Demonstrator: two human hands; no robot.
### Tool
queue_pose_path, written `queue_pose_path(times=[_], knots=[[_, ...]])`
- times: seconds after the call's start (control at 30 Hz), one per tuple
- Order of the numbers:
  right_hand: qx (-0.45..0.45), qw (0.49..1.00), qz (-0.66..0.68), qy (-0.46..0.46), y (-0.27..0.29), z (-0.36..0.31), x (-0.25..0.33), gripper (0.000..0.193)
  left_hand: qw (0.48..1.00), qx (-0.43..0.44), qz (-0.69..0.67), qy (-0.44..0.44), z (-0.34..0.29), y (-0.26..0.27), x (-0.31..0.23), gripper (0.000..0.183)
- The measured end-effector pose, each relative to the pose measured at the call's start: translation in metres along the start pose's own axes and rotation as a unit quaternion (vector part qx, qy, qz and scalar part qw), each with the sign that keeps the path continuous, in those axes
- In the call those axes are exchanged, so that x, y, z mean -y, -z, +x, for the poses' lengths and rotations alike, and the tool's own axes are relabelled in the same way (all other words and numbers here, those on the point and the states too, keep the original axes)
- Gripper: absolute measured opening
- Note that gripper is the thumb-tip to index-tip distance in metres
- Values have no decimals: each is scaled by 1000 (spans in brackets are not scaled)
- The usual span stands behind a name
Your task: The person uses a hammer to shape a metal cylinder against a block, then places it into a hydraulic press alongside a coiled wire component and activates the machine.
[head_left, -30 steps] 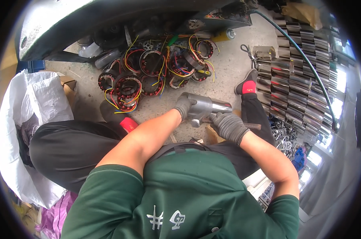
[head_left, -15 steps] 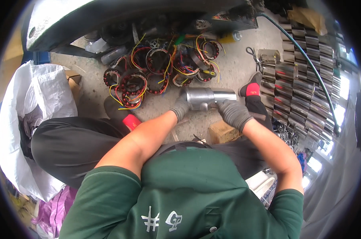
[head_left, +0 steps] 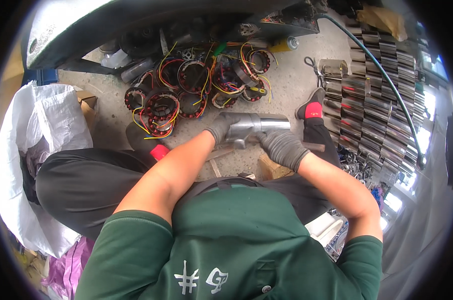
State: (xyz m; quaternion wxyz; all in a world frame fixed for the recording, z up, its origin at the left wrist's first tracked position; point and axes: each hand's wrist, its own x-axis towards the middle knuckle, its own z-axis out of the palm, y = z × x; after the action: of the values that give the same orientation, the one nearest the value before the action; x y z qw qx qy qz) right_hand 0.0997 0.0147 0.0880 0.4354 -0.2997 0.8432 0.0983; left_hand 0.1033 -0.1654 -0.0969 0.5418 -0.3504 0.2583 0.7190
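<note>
My left hand (head_left: pixel 220 127), in a grey glove, is closed around the left end of a grey metal cylinder (head_left: pixel 242 126). A shinier, narrower metal sleeve (head_left: pixel 275 124) sticks out of its right end. The cylinder lies sideways above the floor between my legs. My right hand (head_left: pixel 285 149), also gloved, is wrapped around a hammer; the handle's end (head_left: pixel 314 147) shows to the right of the fist. The hammer's head (head_left: pixel 240 144) is just below the cylinder; whether they touch I cannot tell.
Several wound stator rings (head_left: pixel 161 107) with coloured wires lie ahead on the floor. Stacked shiny metal sleeves (head_left: pixel 371 100) stand at right, a hose (head_left: pixel 386 75) passing over them. A wooden block (head_left: pixel 274 167) is near my right knee. A white sack (head_left: pixel 46 115) stands at left.
Both hands, the cylinder and the hammer have shifted slightly left in the picture. The hammer's head has moved left and down relative to the cylinder. Both grips stay closed.
</note>
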Motion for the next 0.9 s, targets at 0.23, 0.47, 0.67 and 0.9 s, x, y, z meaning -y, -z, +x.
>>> queue_pose_path(times=[0.23, 0.47, 0.67, 0.9], knots=[[-44, 998, -14, -45, -22, -10, -18, 32, 992, -4, 23, -126, 1, -5, 28, 52], [-36, 998, 40, -31, -7, -12, -10, 30, 922, -42, 313, -224, 37, 27, 50, 43], [-30, 998, -13, -54, 2, -5, -1, 29, 994, -101, -26, -41, 18, 3, 19, 51], [-50, 996, -42, -57, -16, -15, -15, 26, 978, -123, 1, -170, 40, 25, 37, 45]])
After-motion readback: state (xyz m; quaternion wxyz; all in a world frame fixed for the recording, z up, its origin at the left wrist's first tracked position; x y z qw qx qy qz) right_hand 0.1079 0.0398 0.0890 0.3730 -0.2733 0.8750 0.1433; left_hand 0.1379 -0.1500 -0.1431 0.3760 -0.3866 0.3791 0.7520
